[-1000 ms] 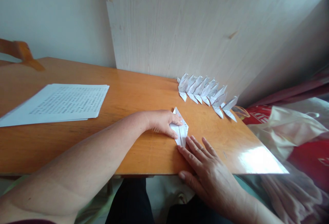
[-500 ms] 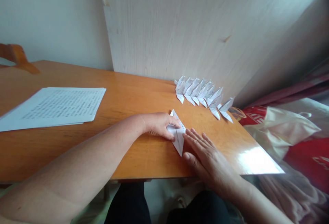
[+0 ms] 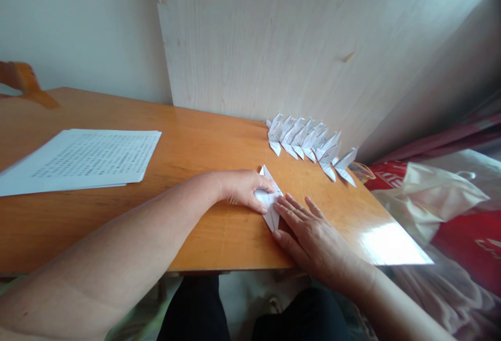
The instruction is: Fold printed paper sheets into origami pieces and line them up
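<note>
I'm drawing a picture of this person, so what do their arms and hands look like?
The left hand and right hand are bare, with no gloves, and I can see no rings. The left forearm and right forearm are bare too: no sleeve, watch or bracelet shows on them. Below, you could draw black trousers.

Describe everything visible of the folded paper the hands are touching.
The folded paper is white and kite-like, with pointed far and near ends, a lengthwise seam and small marks near its right edge. It lies flat on the wooden table, toward the near edge. The left hand rests on it; the right hand touches its right side. Both hide parts.
</note>
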The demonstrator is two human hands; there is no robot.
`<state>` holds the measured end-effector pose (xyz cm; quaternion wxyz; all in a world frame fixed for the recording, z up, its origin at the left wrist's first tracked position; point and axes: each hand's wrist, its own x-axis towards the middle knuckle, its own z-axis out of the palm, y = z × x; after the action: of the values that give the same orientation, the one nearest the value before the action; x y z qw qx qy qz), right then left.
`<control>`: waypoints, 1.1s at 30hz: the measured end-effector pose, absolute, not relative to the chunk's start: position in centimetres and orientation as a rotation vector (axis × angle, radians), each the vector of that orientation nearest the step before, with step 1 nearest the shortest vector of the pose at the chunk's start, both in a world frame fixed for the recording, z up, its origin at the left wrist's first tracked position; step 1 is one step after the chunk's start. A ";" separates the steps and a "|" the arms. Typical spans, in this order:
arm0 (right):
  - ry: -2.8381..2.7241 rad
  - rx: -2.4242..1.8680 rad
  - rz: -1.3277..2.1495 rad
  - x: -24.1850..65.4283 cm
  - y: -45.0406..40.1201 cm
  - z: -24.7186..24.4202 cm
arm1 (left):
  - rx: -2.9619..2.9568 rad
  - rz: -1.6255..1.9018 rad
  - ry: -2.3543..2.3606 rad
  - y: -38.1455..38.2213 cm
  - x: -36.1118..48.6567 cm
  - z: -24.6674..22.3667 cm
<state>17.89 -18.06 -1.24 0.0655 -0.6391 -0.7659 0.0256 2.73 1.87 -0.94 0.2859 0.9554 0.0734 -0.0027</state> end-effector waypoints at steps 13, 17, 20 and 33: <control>-2.393 -1.890 -0.064 17.1 -19.9 -1.7 | 2.569 -0.019 0.211 2.3 2.9 -1.9; -2.347 -1.854 -0.106 16.5 -20.8 -1.8 | 2.580 -0.020 0.201 2.3 2.9 -1.9; -2.308 -1.828 -0.126 16.1 -21.3 -1.8 | 2.572 -0.017 0.213 2.3 3.0 -2.0; -2.460 -1.746 -0.169 16.5 -23.2 -1.0 | 2.564 -0.021 0.223 2.1 2.8 -1.5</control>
<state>16.53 -23.21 -1.05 0.0598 -0.5768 -0.8128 -0.0557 2.82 2.08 -1.49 0.2800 0.9564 0.0830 -0.0079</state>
